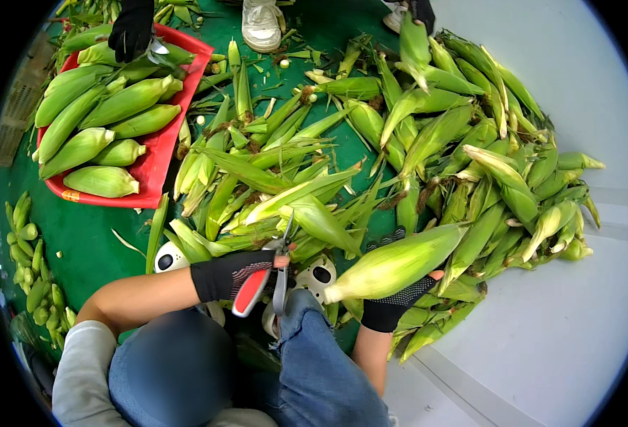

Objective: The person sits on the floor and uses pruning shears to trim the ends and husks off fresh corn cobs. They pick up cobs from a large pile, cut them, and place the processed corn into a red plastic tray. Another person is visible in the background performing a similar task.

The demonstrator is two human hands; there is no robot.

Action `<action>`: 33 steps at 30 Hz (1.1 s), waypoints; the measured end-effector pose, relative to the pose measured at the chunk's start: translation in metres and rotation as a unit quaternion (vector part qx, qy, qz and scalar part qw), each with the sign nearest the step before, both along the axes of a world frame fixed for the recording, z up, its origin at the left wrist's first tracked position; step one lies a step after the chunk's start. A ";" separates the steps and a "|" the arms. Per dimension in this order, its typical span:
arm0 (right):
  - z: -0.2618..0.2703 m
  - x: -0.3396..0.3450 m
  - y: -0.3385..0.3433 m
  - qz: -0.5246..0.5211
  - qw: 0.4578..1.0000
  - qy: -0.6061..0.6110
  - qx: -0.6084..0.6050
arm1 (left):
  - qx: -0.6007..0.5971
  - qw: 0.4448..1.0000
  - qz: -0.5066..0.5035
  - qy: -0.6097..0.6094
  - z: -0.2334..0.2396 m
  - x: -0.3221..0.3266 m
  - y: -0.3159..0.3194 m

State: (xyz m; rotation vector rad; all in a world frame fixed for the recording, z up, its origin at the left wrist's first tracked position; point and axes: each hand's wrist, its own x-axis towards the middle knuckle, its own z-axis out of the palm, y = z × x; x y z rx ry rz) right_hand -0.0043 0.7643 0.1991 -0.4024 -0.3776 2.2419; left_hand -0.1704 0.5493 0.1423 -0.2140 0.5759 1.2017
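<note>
Pruning shears (251,292) with red-and-grey handles are gripped in my left hand (255,269), blades pointing away from me. A black glove leaves its fingertips bare. Lying across the palm of my right hand (399,303), also gloved, is a green husked ear of corn (396,264). Its pale cut stem end points left towards the shears, a short gap away. Stripped husk leaves (276,176) lie strewn on the green floor beyond my hands. To the right spreads a large heap of unshucked corn ears (474,160), reaching close to my right hand.
A red plastic tray (171,155) at upper left holds several trimmed ears. Another person's gloved hand (132,34) with shears is over it; their other hand (423,16) holds an ear (414,50). Small corn pieces (34,272) lie at far left. White shoes (260,26) stand at top.
</note>
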 end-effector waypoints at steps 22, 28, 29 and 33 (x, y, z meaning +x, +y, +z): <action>0.032 -0.015 -0.012 0.297 0.670 -0.473 0.489 | 0.121 0.671 -0.186 0.707 0.090 -0.054 0.038; 0.042 -0.011 -0.007 0.338 0.530 -0.491 0.604 | 0.272 0.638 -0.188 0.695 0.065 -0.087 0.024; 0.045 -0.012 -0.008 0.343 0.532 -0.486 0.602 | 0.302 0.616 -0.175 0.706 0.064 -0.089 0.024; 0.048 -0.009 -0.004 0.363 0.510 -0.500 0.599 | 0.273 0.599 -0.245 0.712 0.064 -0.095 0.029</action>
